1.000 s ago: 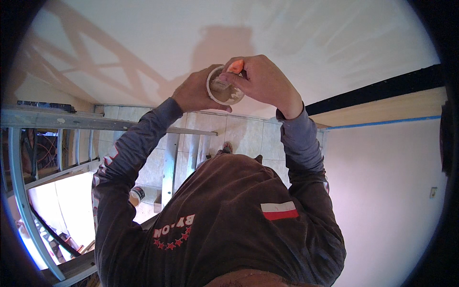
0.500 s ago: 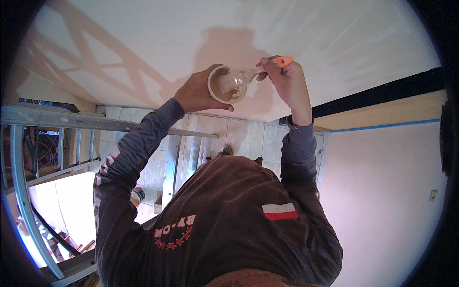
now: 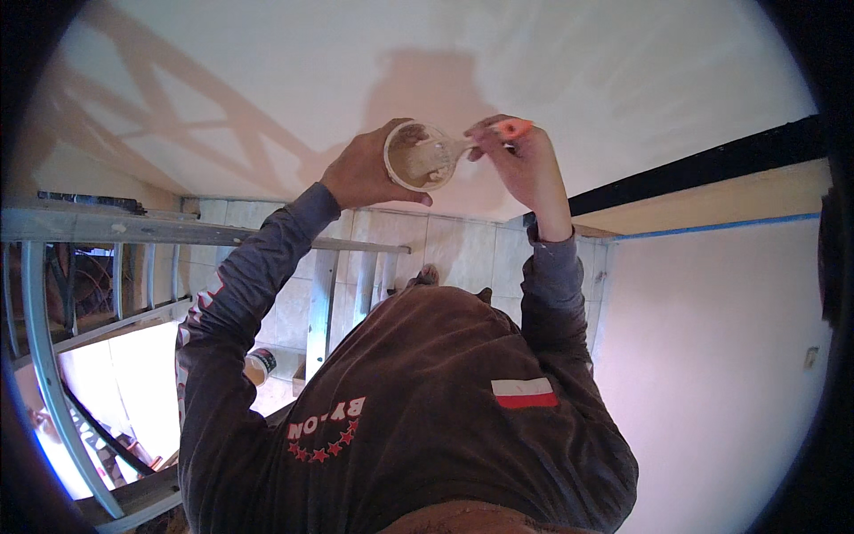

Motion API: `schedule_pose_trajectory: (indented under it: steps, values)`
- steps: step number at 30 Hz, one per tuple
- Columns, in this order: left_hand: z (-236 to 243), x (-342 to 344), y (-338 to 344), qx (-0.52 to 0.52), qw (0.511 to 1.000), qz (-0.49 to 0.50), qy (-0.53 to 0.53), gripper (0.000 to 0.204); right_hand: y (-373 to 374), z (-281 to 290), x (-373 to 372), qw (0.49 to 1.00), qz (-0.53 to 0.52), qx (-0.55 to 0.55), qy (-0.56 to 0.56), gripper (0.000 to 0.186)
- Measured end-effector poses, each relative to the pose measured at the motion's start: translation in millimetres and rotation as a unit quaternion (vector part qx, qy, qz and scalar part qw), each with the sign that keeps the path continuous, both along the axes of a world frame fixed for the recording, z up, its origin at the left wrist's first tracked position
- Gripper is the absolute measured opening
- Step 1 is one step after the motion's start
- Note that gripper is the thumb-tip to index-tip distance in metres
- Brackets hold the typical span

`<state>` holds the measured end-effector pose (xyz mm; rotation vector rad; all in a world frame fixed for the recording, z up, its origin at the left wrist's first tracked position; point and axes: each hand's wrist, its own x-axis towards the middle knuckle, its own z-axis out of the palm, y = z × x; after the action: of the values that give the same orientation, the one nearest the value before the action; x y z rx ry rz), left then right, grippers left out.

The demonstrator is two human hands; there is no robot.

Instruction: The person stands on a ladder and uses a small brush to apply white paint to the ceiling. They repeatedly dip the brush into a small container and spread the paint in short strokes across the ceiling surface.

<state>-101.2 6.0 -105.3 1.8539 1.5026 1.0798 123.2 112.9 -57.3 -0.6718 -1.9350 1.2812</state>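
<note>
My left hand is wrapped round a small round tub, tilted so that its mouth faces me. Pale, cream-coloured paint or paste coats the inside. Closed on a paintbrush with an orange handle end, my right hand is just to the right of the tub. The brush's wide, whitish head reaches over the rim into the opening. Motion blurs the brush, and I cannot tell whether its tip touches the contents. Both hands are held up in front of a pale wall.
A metal ladder stands to my left, with rungs below. An open can rests on the tiled floor beneath my left arm. A dark band runs along the right, above another wall edged with blue tape.
My right hand has shifted slightly left and down, and the brush head has gone further over the tub. The left hand and tub have hardly moved.
</note>
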Motion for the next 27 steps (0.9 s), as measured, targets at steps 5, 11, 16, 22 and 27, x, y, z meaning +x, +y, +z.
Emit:
schedule_pose_trajectory:
  steps: [5, 11, 16, 22, 27]
  values:
    - [5, 3, -3, -0.022, 0.999, 0.001, -0.025, 0.102, -8, 24, -26, 0.968, 0.078, 0.169, -0.167, 0.033]
    - [3, 2, -2, 0.0, 0.999, -0.013, -0.038, 0.102, -11, 22, -39, 0.955, 0.109, 0.192, -0.199, 0.039]
    - [5, 2, -3, -0.007, 1.0, 0.005, -0.015, 0.102, -16, 33, -27, 0.972, 0.057, 0.14, -0.18, 0.035]
    - [2, 2, -1, 0.01, 1.0, 0.012, -0.018, 0.101, -5, 8, -2, 0.999, -0.046, -0.009, -0.003, 0.026]
    - [2, 0, 0, -0.012, 1.0, 0.014, -0.017, 0.104, -2, -4, 15, 0.989, -0.102, -0.103, 0.019, 0.027]
